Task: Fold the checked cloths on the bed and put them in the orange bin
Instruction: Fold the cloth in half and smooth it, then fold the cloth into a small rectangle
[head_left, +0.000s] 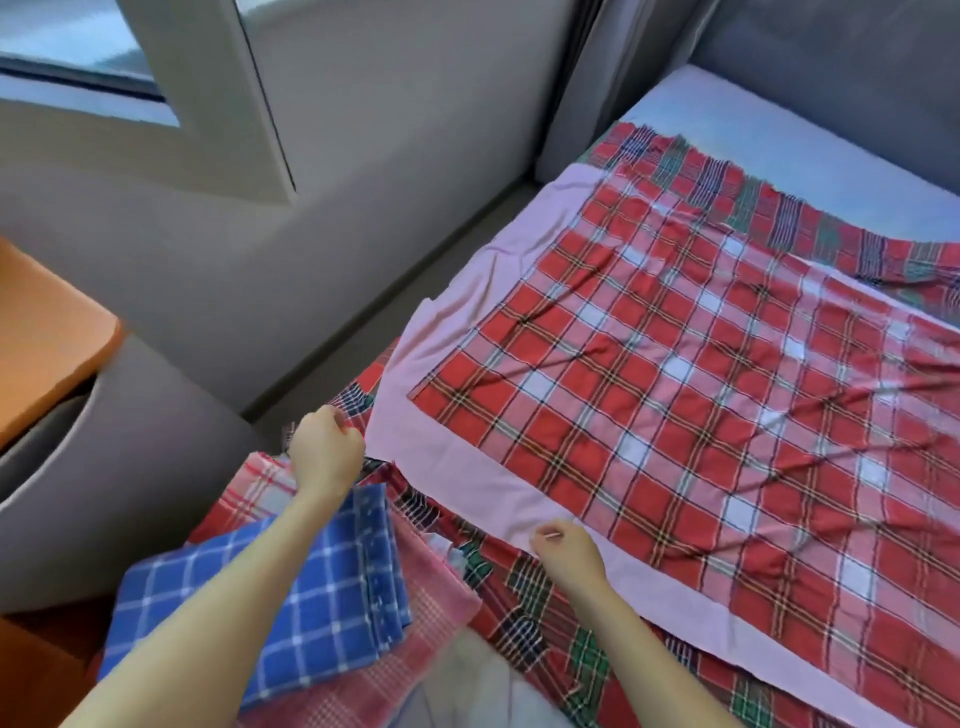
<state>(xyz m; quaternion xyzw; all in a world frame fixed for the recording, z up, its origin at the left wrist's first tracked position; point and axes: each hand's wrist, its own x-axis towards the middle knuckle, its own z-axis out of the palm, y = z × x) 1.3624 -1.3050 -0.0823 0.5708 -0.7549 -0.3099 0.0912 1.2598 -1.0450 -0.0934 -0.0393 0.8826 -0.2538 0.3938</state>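
On the bed the red checked cloth lies spread flat, my left grip clenched on its near corner and right grip pinching its pink edge; I judge uneven pulls would skew the fold or drag the darker plaid cloth beneath.

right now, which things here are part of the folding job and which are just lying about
Job: red checked cloth, held by left hand and right hand; blue checked cloth; dark tartan cloth; orange bin.
Lying about: window; grey headboard.
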